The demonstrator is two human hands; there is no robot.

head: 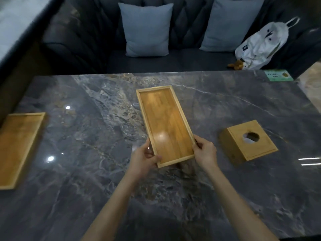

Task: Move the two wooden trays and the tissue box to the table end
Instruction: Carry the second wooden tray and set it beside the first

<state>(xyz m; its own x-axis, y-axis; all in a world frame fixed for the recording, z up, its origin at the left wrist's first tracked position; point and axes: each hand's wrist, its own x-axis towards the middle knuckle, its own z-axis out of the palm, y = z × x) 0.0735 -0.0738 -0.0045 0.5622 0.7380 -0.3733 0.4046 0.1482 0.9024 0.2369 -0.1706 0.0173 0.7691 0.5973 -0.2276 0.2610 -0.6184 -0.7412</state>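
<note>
So the person's got the middle wooden tray (166, 126) pinched at its near end, one hand on each long side. Left hand (145, 158) has its fingers (157, 158) curled over the near corner with the thumb along the rim; right hand (205, 153) is clamped on the opposite edge, fingers (197, 145) wrapped round the side. Both closed on that tray, nothing loose. Can't really tell if the tray is lifted or just tipped up off the tabletop (104, 171); there's a shadowy patch under the near end, so I'd guess it's coming up.

The other tray (19, 146) sits flat, well off to the left of the left hand, right by that end of the tabletop. The tissue box (248, 140) is near the right hand, just beyond the knuckles, not touching anything.

My read: this is the first tray's carry. Next move probably needs a level swing out to the end, setting it down clear of the other tray, then back for the box.
</note>
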